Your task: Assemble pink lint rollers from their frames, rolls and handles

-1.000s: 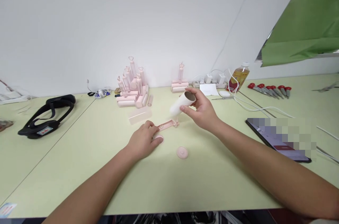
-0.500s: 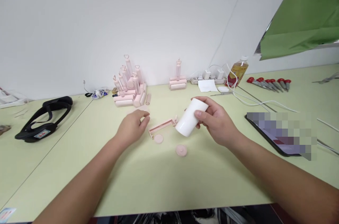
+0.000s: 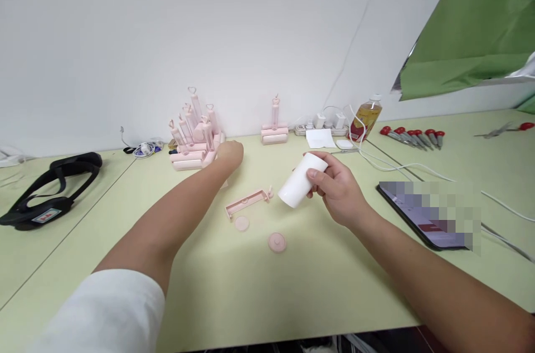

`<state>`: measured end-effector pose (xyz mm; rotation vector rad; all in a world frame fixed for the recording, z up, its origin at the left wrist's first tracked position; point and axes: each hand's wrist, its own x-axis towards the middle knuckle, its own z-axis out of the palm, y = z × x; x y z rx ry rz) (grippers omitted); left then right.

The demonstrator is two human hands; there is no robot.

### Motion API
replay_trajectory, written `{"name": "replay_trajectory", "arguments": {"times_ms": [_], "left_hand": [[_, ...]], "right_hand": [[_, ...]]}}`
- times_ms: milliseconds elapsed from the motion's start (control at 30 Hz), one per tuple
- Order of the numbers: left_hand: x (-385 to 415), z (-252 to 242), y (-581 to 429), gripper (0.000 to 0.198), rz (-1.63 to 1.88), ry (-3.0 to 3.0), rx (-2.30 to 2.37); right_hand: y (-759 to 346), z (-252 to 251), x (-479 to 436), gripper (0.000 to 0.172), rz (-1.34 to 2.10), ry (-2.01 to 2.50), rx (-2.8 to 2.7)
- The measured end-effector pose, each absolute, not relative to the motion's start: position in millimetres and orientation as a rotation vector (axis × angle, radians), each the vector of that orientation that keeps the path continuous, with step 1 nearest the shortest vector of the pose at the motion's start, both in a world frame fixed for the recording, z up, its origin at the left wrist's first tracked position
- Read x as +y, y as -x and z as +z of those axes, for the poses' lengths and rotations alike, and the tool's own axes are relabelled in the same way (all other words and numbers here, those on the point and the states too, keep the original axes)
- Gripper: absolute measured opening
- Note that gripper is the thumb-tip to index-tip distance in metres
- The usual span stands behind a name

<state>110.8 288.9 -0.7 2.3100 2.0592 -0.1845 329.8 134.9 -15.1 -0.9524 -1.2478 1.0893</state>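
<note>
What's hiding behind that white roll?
The right hand holds the white roll, with some fingers curling behind it. Parts of those fingers and the yellow-green table there are covered, so I can't tell whether anything else is behind.

Well behind the left hand [image 3: 231, 153], a white sleeve [image 3: 117, 308] with soft creases wraps the upper arm, its rounded hem ending near the elbow. The left forearm [image 3: 184, 214] is bare from there; the right hand [image 3: 338, 186] and right forearm [image 3: 409, 247] are bare too.

The white roll [image 3: 296, 185] looks smooth — the pink frame [image 3: 247, 204], plastic.
</note>
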Motion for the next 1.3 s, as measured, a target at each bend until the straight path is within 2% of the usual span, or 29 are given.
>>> {"name": "replay_trajectory", "arguments": {"times_ms": [233, 533, 700, 833, 933, 967, 1033, 1067, 1133, 1233, 1300], "left_hand": [[295, -11, -108, 0.036, -0.325, -2.309, 2.104], [238, -10, -113, 0.020, -0.459, -2.402, 1.810], [218, 2, -99, 0.031, -0.371, -2.442, 1.812], [188, 12, -86, 0.056, -0.053, -2.521, 1.733], [152, 7, -84, 0.084, 0.527, -2.455, 1.132], [140, 4, -85, 0.084, 0.666, -2.401, 0.957], [119, -3, -87, 0.064, 0.966, -2.278, 0.740], [111, -6, -88, 0.053, 1.066, -2.207, 0.689], [102, -8, -86, 0.038, 1.191, -2.086, 0.678], [99, -8, -78, 0.027, 1.187, -2.014, 0.787], [100, -8, -76, 0.026, 1.080, -2.029, 0.884]], "right_hand": [[-336, -7, 135, 0.043, 1.020, 0.925, -1.236], [-333, -5, 132, 0.045, 1.129, 0.939, -1.204], [-328, -5, 128, 0.039, 1.199, 0.947, -1.204], [-317, -10, 125, 0.028, 1.378, 0.908, -1.078], [-303, -18, 120, 0.024, 1.656, 0.828, -0.964], [-299, -21, 118, 0.027, 1.757, 0.817, -0.985], [-294, -26, 113, 0.039, 1.883, 0.864, -1.159], [-293, -27, 111, 0.045, 1.859, 0.917, -1.319], [-296, -29, 107, 0.048, 1.572, 1.057, -1.738], [-302, -33, 103, 0.039, 0.915, 1.177, -2.339], [-303, -37, 101, 0.031, 0.708, 1.194, -2.584]]}}
